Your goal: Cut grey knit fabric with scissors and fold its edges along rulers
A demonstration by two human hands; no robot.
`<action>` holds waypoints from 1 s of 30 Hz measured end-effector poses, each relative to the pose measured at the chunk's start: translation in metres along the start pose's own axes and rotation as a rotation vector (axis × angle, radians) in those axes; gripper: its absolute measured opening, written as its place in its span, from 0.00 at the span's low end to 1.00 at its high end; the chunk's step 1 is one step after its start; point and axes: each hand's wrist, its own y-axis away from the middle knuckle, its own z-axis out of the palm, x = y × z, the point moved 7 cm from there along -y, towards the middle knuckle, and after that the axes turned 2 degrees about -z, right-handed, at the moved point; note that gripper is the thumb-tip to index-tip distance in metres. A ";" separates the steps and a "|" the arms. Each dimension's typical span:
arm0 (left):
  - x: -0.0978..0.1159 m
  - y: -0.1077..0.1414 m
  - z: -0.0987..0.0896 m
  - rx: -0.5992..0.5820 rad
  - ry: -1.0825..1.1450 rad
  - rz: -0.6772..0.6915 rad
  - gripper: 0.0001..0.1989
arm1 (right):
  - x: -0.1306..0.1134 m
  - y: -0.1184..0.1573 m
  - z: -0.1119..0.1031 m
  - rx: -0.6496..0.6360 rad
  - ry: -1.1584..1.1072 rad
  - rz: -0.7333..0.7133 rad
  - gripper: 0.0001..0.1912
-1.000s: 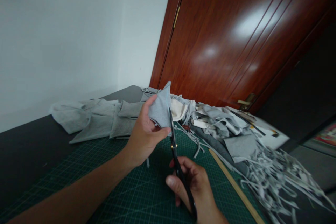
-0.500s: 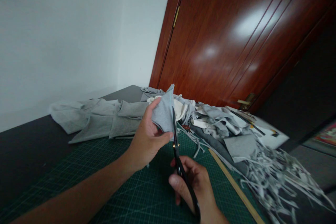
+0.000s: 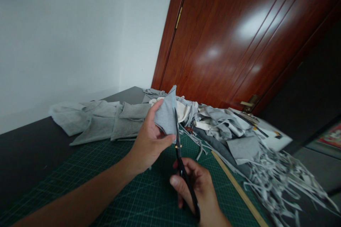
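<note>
Between the thumb and fingers of my left hand point(image 3: 149, 142) is a small grey piece of fabric point(image 3: 165, 113), held up with one pointed corner at the top. My right hand point(image 3: 198, 184) is wrapped round the handles of black scissors point(image 3: 179, 159). Their blades point upward along the right edge of the fabric, close by my left thumb. Whether the blades are fully closed on the cloth is hard to make out. Both hands are above a green cutting mat point(image 3: 114, 181) with a printed grid.
Grey fabric pieces point(image 3: 101, 126) lie at the left on the dark table point(image 3: 29, 149). A heap of grey and white cloth point(image 3: 221, 122) is at the back right, with shredded strips point(image 3: 277, 181) in front. A wooden ruler point(image 3: 239, 191) crosses the mat's right side. Behind stands a brown door point(image 3: 213, 25).
The scissor handles and my right thumb have shifted slightly left. My left hand and the fabric stay nearly in the same place.
</note>
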 end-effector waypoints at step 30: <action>-0.007 0.002 0.006 -0.060 -0.011 -0.032 0.54 | -0.005 -0.002 -0.003 0.056 0.050 0.004 0.27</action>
